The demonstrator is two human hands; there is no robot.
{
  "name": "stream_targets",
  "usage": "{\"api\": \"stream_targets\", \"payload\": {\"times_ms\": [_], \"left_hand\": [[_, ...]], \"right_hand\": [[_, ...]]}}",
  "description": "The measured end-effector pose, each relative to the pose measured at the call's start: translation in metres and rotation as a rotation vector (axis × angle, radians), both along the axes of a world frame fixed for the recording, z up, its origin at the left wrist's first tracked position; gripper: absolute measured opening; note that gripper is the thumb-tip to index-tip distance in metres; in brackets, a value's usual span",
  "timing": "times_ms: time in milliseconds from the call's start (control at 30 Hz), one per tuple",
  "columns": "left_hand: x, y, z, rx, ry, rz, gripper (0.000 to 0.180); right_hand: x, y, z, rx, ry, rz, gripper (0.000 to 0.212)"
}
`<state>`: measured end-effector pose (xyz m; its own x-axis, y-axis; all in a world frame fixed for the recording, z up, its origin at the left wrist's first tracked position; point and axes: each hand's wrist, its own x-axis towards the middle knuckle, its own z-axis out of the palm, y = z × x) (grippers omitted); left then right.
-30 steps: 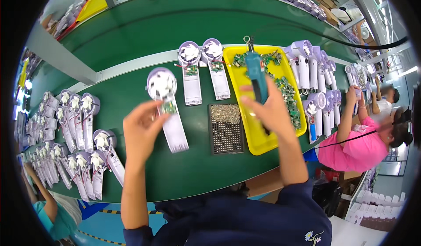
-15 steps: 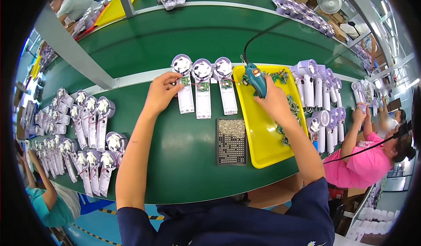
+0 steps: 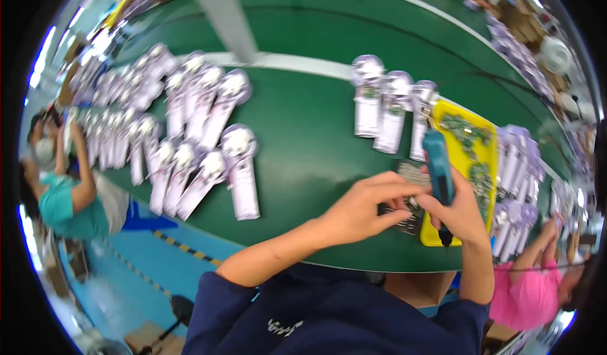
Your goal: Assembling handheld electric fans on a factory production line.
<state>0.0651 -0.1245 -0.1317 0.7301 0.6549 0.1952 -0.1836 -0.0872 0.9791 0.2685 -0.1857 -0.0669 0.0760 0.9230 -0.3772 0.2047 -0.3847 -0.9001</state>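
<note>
My right hand (image 3: 460, 212) is wrapped round a teal electric screwdriver (image 3: 437, 155), its black tip end pointing toward me over the near edge of the yellow tray. Close beside it, my left hand (image 3: 363, 208) has thumb and forefinger apart, fingertips almost at the right hand's fingers. Blur hides whether anything small sits between them. Beneath the hands lies a black perforated screw tray (image 3: 410, 223) with small metal screws (image 3: 414, 173), partly covered. Beyond are three white and lilac handheld fans (image 3: 367, 116) in a row, their handles open with green circuit boards showing.
The yellow tray (image 3: 432, 236) holds several green circuit boards (image 3: 480, 181). Many fan units (image 3: 242, 178) lie at the left, more fan bodies (image 3: 515, 159) at the right. A grey post (image 3: 224, 19) rises from the bench. Co-workers in teal (image 3: 76, 206) and pink (image 3: 525, 295) sit either side.
My left hand has left the leftmost fan of the row and come over the screw tray. My right hand has drawn the screwdriver nearer to me. The view has swung left.
</note>
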Motion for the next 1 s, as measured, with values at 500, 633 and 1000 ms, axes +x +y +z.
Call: {"api": "stream_targets", "payload": {"times_ms": [500,633,1000], "left_hand": [[-0.085,-0.062,-0.022,-0.271,0.051,0.589,0.028],[-0.148,-0.042,-0.018,0.186,0.464,1.071,0.045],[-0.181,-0.026,-0.019,0.518,0.908,1.124,0.04]], "right_hand": [[-0.114,-0.025,-0.064,0.113,0.389,-0.358,0.054],[-0.117,-0.024,-0.071,0.039,0.48,-0.363,0.052],[-0.121,-0.025,-0.076,0.037,0.48,-0.352,0.047]]}}
